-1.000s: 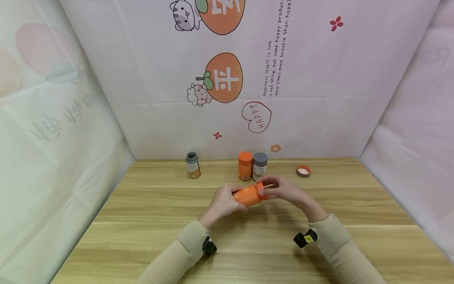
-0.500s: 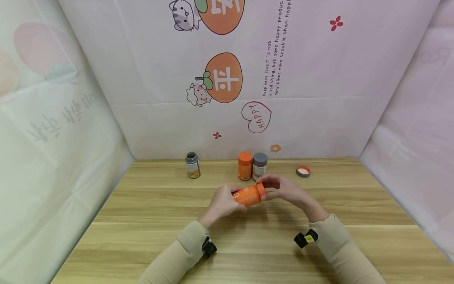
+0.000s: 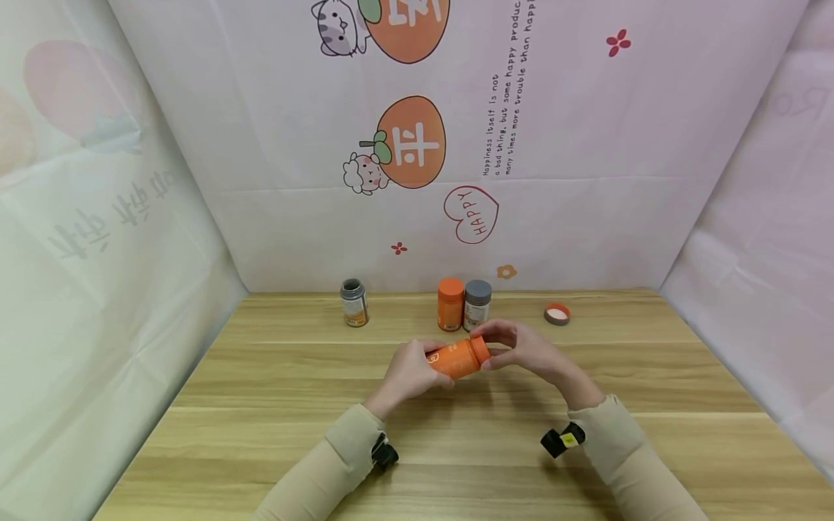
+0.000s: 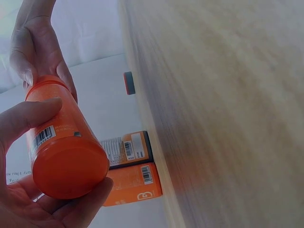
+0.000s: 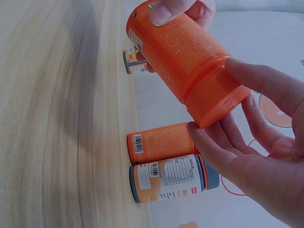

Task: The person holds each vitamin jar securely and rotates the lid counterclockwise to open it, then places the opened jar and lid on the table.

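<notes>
My left hand grips an orange pill bottle round its body, holding it tilted above the table. The bottle's round base faces the left wrist camera, and its printed side shows in the right wrist view. At its other end sits an orange screw cap. The thumb and fingers of my right hand pinch this cap at its rim, with the palm apart from the cap's top. In the left wrist view the right hand closes round the capped end.
Behind the hands stand a second orange bottle and a grey-capped bottle, side by side. An uncapped grey bottle stands to their left. A loose grey-and-orange cap lies back right on the wooden table. Printed white cloth surrounds it.
My right fingers have shifted round the cap, their grip loosening and then settling again on its rim. The left hand and the bottle have stayed almost still.
</notes>
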Demonstrator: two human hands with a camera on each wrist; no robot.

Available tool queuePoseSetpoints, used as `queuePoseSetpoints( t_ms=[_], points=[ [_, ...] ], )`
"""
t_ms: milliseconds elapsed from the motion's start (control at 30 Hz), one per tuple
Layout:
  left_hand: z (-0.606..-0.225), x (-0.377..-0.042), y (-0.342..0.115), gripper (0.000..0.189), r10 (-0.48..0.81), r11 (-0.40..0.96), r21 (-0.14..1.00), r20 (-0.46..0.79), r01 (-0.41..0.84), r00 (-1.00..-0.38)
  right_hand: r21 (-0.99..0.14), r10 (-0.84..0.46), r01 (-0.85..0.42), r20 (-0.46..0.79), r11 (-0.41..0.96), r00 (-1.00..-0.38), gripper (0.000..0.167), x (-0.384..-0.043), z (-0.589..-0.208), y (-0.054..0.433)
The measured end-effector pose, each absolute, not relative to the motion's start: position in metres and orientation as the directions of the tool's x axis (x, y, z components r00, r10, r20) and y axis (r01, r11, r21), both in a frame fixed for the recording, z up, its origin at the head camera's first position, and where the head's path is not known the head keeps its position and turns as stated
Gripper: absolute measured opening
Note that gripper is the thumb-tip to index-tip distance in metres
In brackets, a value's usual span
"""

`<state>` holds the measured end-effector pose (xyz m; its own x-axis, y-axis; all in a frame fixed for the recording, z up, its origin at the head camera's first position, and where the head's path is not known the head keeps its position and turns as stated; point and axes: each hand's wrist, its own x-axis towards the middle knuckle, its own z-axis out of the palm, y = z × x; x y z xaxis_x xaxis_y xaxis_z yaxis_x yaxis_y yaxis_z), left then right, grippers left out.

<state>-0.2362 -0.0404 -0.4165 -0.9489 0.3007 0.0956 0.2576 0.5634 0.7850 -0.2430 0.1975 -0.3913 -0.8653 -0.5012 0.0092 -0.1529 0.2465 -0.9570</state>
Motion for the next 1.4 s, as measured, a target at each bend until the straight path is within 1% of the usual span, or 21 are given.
queuePoseSetpoints(
  t_ms=[200, 333, 467, 567, 700, 867, 1000, 1133, 1233, 1400],
  points=[
    [-0.416, -0.236, -0.040, 0.058, 0.299, 0.571, 0.780, 0.093, 0.256, -0.950, -0.958, -0.507, -0.159, 0.017, 0.238, -0.862, 0.055, -0.244, -0.393, 0.198],
    [-0.416, -0.236, -0.040, 0.059, 0.298, 0.574, 0.779, 0.089, 0.253, -0.950, -0.947, -0.493, -0.172, 0.018, 0.270, -0.870, 0.050, -0.245, -0.393, 0.198],
    [-0.416, -0.236, -0.040, 0.058, 0.300, 0.584, 0.768, 0.099, 0.264, -0.949, -0.938, -0.448, -0.131, -0.028, 0.320, -0.893, 0.047, -0.244, -0.392, 0.196],
    [-0.416, -0.236, -0.039, 0.057, 0.303, 0.593, 0.755, 0.112, 0.279, -0.946, -0.933, -0.409, -0.070, -0.087, 0.354, -0.908, 0.052, -0.245, -0.390, 0.193],
    [-0.414, -0.235, -0.039, 0.058, 0.310, 0.601, 0.743, 0.122, 0.294, -0.943, -0.916, -0.383, -0.001, -0.166, 0.401, -0.909, 0.058, -0.245, -0.386, 0.188],
    [-0.413, -0.233, -0.038, 0.057, 0.315, 0.604, 0.740, 0.120, 0.296, -0.942, -0.881, -0.359, 0.047, -0.240, 0.471, -0.902, 0.057, -0.246, -0.382, 0.183],
    [-0.412, -0.233, -0.038, 0.056, 0.316, 0.604, 0.740, 0.121, 0.297, -0.941, -0.855, -0.336, 0.066, -0.272, 0.515, -0.902, 0.056, -0.246, -0.381, 0.182],
    [-0.413, -0.233, -0.038, 0.056, 0.311, 0.611, 0.731, 0.130, 0.303, -0.942, -0.840, -0.334, 0.076, -0.294, 0.537, -0.896, 0.060, -0.246, -0.380, 0.182],
    [-0.413, -0.234, -0.038, 0.056, 0.313, 0.613, 0.726, 0.139, 0.311, -0.940, -0.845, -0.342, 0.086, -0.304, 0.529, -0.889, 0.061, -0.246, -0.380, 0.183],
    [-0.414, -0.234, -0.039, 0.056, 0.315, 0.606, 0.730, 0.144, 0.316, -0.938, -0.860, -0.374, 0.077, -0.298, 0.505, -0.878, 0.058, -0.246, -0.380, 0.184]
  ],
)
